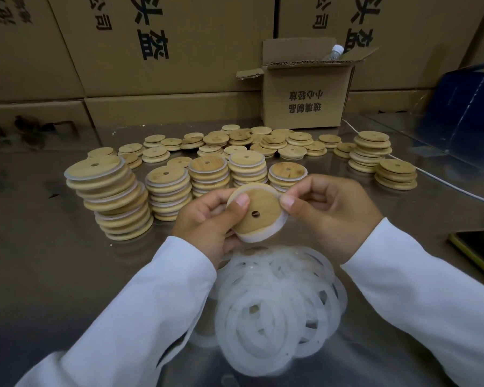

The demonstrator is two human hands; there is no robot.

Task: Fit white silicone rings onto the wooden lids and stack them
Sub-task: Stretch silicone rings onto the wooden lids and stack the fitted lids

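Note:
A round wooden lid (pixel 261 212) with a small hole is held above the table between both hands. My left hand (pixel 207 219) grips its left side, thumb on the top face. My right hand (pixel 330 210) pinches the white silicone ring (pixel 277 227) at the lid's right edge; the ring wraps the lid's lower and right rim. A pile of loose white rings (pixel 280 297) lies on the table just below my hands. Stacks of ringed lids (pixel 115 196) stand to the left and behind. Bare lids (pixel 263 142) lie scattered further back.
The steel table (pixel 39 261) carries a small open cardboard box (pixel 305 99) with a plastic bottle at the back. Large cartons form a wall behind. A blue box (pixel 470 107) sits at far right, a phone (pixel 481 247) at the right edge, and a white cable (pixel 444 180) runs nearby.

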